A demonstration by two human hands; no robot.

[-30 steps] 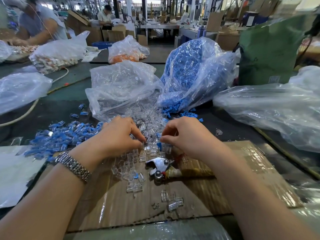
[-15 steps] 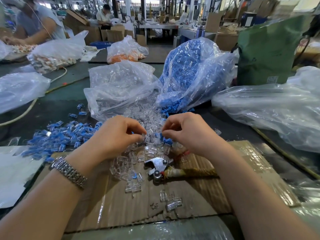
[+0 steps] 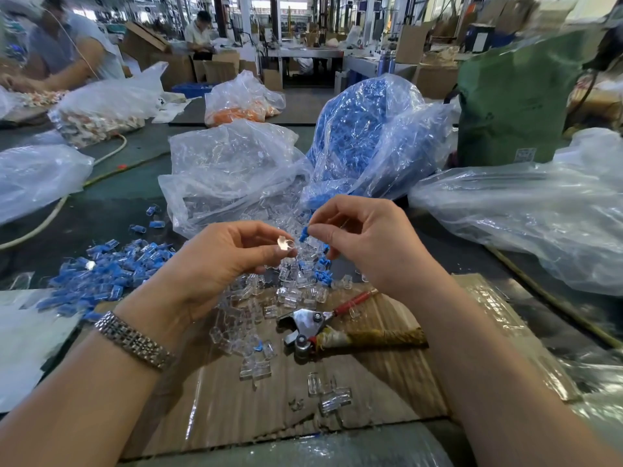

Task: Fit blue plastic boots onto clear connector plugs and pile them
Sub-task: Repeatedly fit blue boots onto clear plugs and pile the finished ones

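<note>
clear plug [image 3: 285, 245], blue boot [image 3: 304, 234], apart, held aloft

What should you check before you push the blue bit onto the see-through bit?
1. Left hand pinches a clear plug: ok.
2. Right hand pinches a blue boot: ok.
3. Boot and plug close but not yet joined: ok.
4. Boot's open end faces the plug: cannot tell.
5. Pliers lie on the cardboard, below the hands and out of the way: ok.
6. Pile of finished pieces sits to the left: ok.
</note>
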